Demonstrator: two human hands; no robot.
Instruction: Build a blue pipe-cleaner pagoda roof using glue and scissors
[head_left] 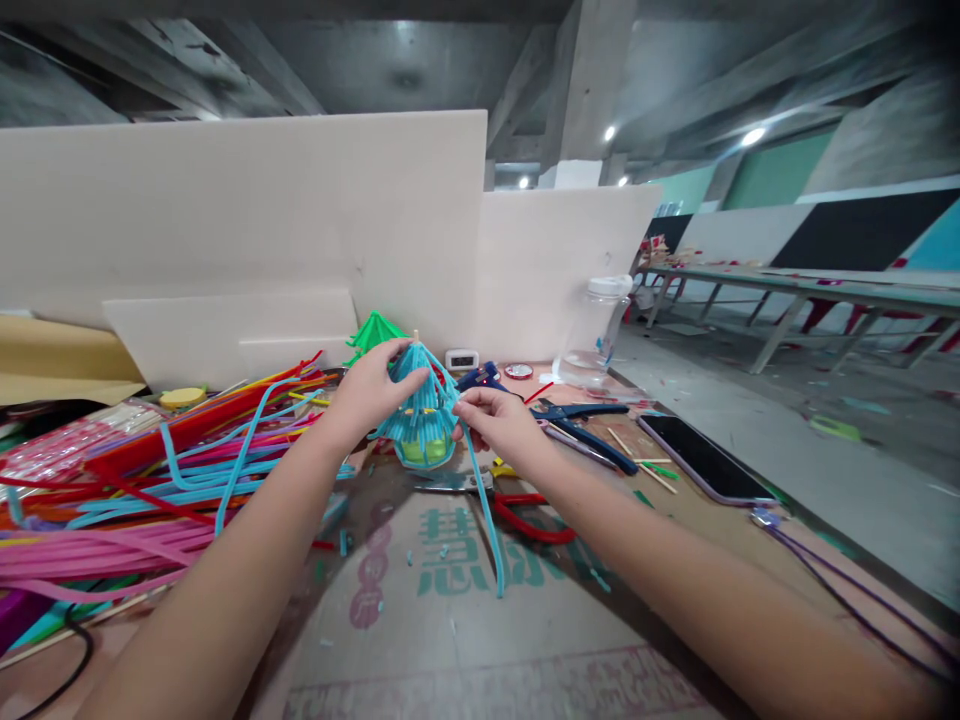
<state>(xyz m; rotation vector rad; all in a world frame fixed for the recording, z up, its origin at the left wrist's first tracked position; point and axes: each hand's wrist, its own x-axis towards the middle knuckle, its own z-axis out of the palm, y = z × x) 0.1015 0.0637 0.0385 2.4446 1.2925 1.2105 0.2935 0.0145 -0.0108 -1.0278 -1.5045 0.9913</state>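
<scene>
A small blue tiered pagoda model (415, 425), built of fuzzy pipe cleaners with a wooden stick poking from its top, stands on the cardboard. My left hand (386, 385) is closed around its upper roof, thumb in front and fingers behind. At the roof's right edge, my right hand (487, 415) pinches a long light-blue pipe cleaner (484, 510), whose free end hangs down over the cardboard. Yellow-green shows inside the lower tier. Directly below the model lie red-handled scissors (534, 515). Behind my left hand a green pipe-cleaner roof (377, 333) is partly hidden.
Many coloured pipe cleaners (150, 540) heap up at left. On the right are dark-blue-handled pliers (600, 440), wooden sticks (649, 465), a phone (705, 458) and a clear plastic jar (592, 340). A small digital clock (462, 360) and a glue gun (481, 377) sit before the white board (300, 220).
</scene>
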